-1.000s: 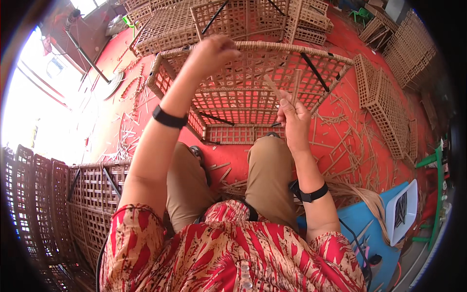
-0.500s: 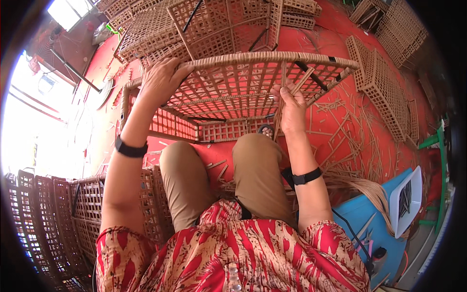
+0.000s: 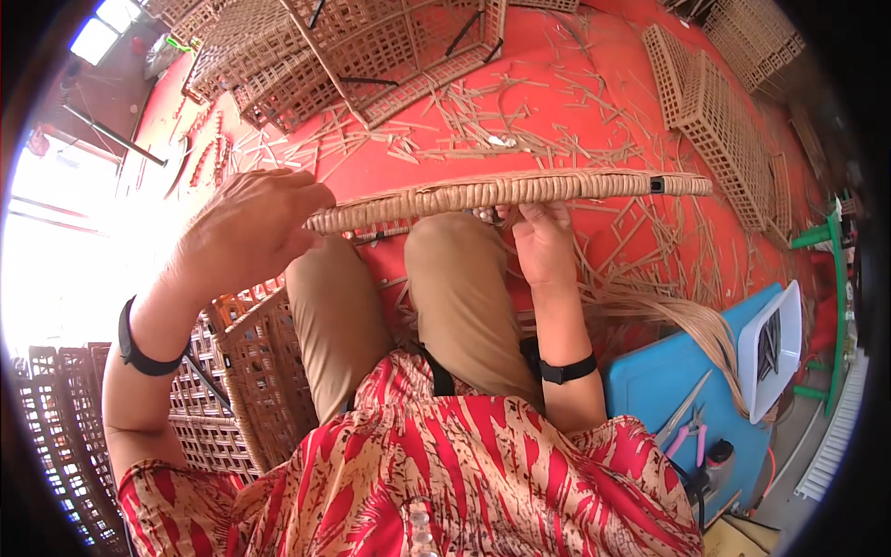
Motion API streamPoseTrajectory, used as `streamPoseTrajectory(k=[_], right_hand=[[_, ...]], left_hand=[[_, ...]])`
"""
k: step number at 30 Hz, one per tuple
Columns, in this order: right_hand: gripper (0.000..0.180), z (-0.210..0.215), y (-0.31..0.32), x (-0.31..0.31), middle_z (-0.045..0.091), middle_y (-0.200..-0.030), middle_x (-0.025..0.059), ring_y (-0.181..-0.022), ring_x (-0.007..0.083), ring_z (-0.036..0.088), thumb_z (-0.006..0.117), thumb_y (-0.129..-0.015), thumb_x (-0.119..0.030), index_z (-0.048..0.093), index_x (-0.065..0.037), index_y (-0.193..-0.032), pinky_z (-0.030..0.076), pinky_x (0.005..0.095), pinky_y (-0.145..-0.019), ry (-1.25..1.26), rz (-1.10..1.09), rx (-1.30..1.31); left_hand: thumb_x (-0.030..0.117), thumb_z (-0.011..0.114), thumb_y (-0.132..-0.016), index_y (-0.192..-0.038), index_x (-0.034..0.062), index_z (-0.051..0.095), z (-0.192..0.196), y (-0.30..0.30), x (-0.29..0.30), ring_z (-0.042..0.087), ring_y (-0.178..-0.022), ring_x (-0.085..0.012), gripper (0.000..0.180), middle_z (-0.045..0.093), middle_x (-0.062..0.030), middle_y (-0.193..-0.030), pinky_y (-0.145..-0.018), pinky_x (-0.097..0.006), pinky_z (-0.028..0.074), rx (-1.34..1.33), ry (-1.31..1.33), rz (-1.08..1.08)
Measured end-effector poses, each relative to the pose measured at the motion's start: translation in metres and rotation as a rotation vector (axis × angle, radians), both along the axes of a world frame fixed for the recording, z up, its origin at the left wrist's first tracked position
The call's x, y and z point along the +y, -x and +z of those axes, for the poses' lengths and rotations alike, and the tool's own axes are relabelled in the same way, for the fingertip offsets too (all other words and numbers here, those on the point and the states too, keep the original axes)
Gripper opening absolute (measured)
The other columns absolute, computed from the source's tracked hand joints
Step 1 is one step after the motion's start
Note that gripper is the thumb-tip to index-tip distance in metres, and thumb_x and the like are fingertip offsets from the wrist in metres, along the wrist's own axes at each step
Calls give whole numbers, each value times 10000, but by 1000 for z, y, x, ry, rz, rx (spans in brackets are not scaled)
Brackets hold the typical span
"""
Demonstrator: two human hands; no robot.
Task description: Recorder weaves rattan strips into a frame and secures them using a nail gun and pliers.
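A tan woven basket is seen edge-on, its thick wrapped rim running across in front of my knees, with a black patch near the right end. The rim hides most of the lattice below. At the rim's left end, my left hand is closed, with the rim between its fingers and thumb. Just under the rim, right of the middle, my right hand is closed with its fingers drawn together. A brown weaving strip shows at these fingers, and the rim partly covers their tips.
Stacked woven baskets stand ahead; more are at far right and a brown one at my left. Loose strips litter the red floor. On my right, a blue board holds scissors, pink-handled pliers and a white tray.
The basket has tipped so its rim faces up at me, and its open lattice has gone from sight. My left hand has moved lower and left; the right hand is now under the rim.
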State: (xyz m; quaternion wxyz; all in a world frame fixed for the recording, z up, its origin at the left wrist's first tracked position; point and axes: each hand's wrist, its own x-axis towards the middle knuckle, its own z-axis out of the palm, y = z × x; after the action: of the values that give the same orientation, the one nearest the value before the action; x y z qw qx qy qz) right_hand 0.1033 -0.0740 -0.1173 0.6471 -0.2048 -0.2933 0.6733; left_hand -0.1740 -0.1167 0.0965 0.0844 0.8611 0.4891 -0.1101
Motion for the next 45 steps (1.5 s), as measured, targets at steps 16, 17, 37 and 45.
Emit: streamPoseTrajectory(k=[16,17,37,45], right_hand=[[330,-20,-26,-40,606,-1143,20,-1077,167,580,668,-873,-88,564,-71,-1186,477,359,-937,68,-77,-37],[330,-24,-28,-40,606,-1143,20,-1077,167,580,668,-873,-88,564,-71,-1186,477,359,-937,76,-75,-33],[329,-16,-33,-50,604,-1118,51,-1069,181,559,670,-878,-103,562,-33,-1180,426,364,-985,94,-12,37],[338,-11,-33,-53,638,-1038,48,-912,172,616,741,-804,-95,606,-31,-1108,515,342,-794,39,-54,-5]], left_hand=[[220,614,-892,-1035,9,662,-28,-133,79,665,-851,-221,259,687,-126,-879,-770,-347,520,-458,432,-292],[200,618,-882,-1029,4,658,-27,-134,77,671,-850,-233,249,690,-132,-887,-772,-353,526,-472,402,-319],[69,572,-794,-1041,17,571,-28,-141,38,639,-639,-329,253,614,-152,-651,-582,-414,499,-459,24,-292],[44,577,-783,-1051,12,486,-30,-137,29,602,-572,-350,285,536,-147,-568,-517,-449,462,-460,-77,-356]])
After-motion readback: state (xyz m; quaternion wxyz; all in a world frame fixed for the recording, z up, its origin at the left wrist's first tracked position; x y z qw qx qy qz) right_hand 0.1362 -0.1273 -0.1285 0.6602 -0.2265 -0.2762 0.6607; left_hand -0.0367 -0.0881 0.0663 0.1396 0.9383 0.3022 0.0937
